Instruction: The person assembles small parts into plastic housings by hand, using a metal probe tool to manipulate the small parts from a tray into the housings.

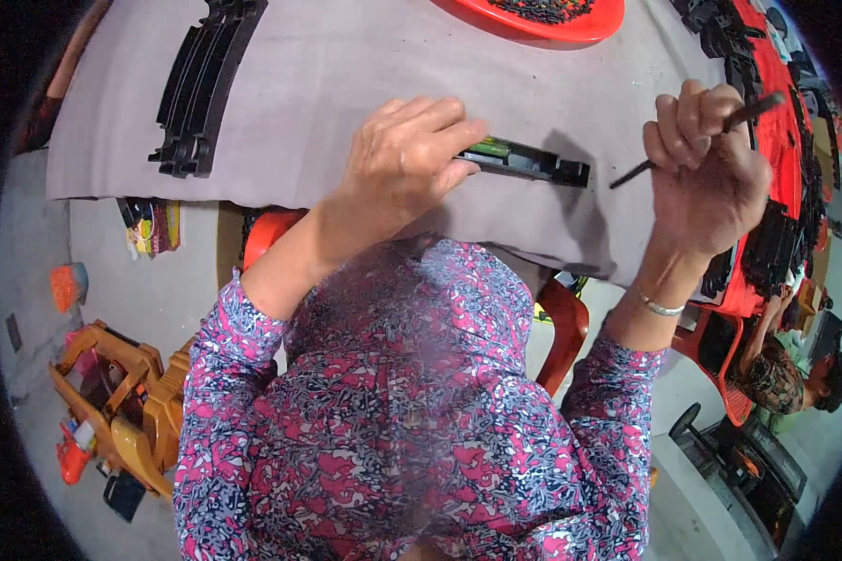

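My left hand (410, 150) is closed on one end of a long, narrow black spirit level (535, 163), which has a green vial showing beside my fingertips. The level's free end points to the right, above the cloth-covered table. On the right, my right hand (706, 164) is wrapped round a thin dark rod-like tool (638, 174). Its slim tip points down and left, toward the level's free end but apart from it, while its thicker end sticks out past my fingers at the upper right.
A grey cloth (346, 56) covers the table. Several black levels (201, 89) lie side by side at the far left. A red bowl (585, 26) of small dark pieces stands at the far edge. Black parts crowd a red surface (772, 103) on the right; another person (778, 379) is beyond.
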The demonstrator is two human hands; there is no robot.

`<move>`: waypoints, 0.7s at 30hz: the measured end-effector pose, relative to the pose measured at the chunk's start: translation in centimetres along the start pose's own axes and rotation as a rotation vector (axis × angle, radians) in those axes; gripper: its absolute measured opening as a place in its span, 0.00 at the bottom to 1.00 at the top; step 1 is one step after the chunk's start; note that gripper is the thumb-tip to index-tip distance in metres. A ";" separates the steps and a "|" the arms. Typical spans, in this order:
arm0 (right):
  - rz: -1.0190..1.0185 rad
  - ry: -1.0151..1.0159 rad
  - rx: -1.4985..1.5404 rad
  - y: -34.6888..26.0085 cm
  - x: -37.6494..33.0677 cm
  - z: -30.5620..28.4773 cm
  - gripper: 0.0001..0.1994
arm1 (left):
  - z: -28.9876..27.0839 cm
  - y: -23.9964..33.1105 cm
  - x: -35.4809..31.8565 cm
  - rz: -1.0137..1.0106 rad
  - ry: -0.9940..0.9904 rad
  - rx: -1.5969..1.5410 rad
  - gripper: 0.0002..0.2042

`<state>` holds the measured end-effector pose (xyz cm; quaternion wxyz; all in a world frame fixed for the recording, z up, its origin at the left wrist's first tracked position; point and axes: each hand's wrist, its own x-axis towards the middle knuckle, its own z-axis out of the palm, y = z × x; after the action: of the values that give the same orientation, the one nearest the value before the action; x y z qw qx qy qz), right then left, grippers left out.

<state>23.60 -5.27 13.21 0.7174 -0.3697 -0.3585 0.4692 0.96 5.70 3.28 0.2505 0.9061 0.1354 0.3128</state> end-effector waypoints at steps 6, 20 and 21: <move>0.027 -0.019 0.366 4.9 1.9 2.4 0.25 | 0.1 -0.1 -0.1 0.006 0.009 0.040 0.17; 0.032 -0.085 0.315 8.2 1.0 1.4 0.20 | 0.2 -0.2 -0.2 -0.031 -0.011 0.048 0.13; 0.036 -0.082 0.316 8.1 1.0 1.5 0.20 | 0.1 -0.2 -0.1 -0.031 -0.026 0.050 0.14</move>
<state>19.26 -1.75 7.02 0.7430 -0.2389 -0.3025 0.5471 0.95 5.77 3.03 0.2345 0.9139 0.1538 0.2935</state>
